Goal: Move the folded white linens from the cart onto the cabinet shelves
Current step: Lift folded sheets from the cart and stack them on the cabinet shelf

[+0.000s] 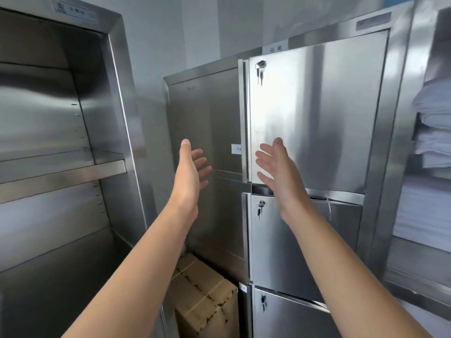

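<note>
Both hands raised, fingers spread, holding nothing: left hand (192, 167) at 9 o'clock of right hand (275, 167). Folded linens (432, 132) stacked at 3 o'clock in the far-right cabinet; cart out of view. Bare shelf (63, 174) at 9 o'clock. Risks: catching the ajar door (317, 118) or its dangling keys (260, 69); picking the wrong shelf.

Pale wall (175, 32); steel lockers (317, 118); cardboard box (207, 296) on floor.
</note>
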Demonstrator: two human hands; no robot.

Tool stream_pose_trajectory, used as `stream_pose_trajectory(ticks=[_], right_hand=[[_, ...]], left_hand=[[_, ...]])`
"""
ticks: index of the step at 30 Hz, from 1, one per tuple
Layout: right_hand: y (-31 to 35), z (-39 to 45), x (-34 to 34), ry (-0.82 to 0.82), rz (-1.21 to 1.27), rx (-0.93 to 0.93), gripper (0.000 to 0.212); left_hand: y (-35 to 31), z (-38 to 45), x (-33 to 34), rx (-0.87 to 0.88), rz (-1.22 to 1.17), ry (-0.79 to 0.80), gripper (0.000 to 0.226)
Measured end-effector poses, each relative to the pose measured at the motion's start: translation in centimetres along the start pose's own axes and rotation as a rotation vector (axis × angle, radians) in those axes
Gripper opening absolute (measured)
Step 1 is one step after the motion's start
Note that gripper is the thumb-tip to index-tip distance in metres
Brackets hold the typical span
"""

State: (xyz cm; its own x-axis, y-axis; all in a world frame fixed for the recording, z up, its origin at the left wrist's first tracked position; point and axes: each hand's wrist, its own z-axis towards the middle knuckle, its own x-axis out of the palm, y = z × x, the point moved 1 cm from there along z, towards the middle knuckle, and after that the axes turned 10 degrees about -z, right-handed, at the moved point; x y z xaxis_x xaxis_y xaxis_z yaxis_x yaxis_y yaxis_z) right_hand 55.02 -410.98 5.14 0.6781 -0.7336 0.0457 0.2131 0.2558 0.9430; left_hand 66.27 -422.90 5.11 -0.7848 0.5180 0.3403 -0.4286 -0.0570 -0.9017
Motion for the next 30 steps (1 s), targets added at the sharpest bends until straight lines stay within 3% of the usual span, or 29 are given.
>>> stream_pose_trajectory(ticks=[13,22,30], right_hand=[[3.3,2.1,-17.8,-0.207,0.007,-0.091,0.053],[4.4,1.6,-28.4,-0.384,-0.135,-0.119,0.053],[7.3,2.5,-35.8,-0.646,-0.337,-0.186,0.021]], left_hand=[[2.1,-1.9,17.9,-0.010,-0.082,0.225,0.055],[5.0,-3.2,30.1,-0.048,-0.114,0.446,0.060],[6.9,-0.6,38.7,-0.073,-0.156,0.631,0.058]])
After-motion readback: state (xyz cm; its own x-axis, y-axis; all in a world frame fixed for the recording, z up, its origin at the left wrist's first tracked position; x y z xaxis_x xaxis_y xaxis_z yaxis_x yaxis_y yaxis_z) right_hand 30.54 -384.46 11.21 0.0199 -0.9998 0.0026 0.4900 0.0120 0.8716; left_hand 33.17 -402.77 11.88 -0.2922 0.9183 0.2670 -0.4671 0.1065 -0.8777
